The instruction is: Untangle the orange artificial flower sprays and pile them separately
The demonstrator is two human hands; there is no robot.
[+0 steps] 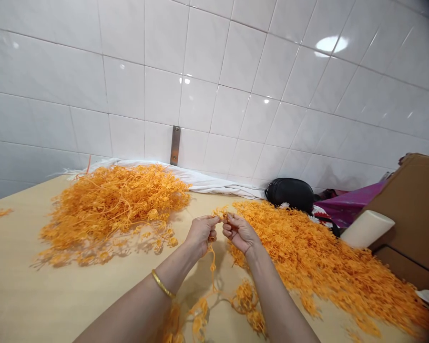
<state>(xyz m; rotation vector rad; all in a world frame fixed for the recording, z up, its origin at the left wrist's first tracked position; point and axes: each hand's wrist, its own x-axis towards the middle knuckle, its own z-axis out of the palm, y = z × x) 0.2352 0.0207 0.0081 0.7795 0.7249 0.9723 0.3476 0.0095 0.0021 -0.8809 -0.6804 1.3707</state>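
Note:
My left hand (201, 233) and my right hand (239, 232) meet above the pale wooden table (39, 295), both pinching a small orange plastic flower piece (222, 214) between the fingertips. An orange strand (212, 267) hangs down from the left hand toward loose orange clusters (245, 300) near my forearms. A gold bangle sits on my left wrist. One big heap of orange plastic strands (110, 205) lies to the left, and a second heap (325, 262) spreads to the right.
A white cloth (200, 178) runs along the white tiled wall at the table's back. A black pouch (289, 191), purple fabric (346, 202), a cream cylinder (366, 228) and a brown cardboard box (414, 209) stand at the right.

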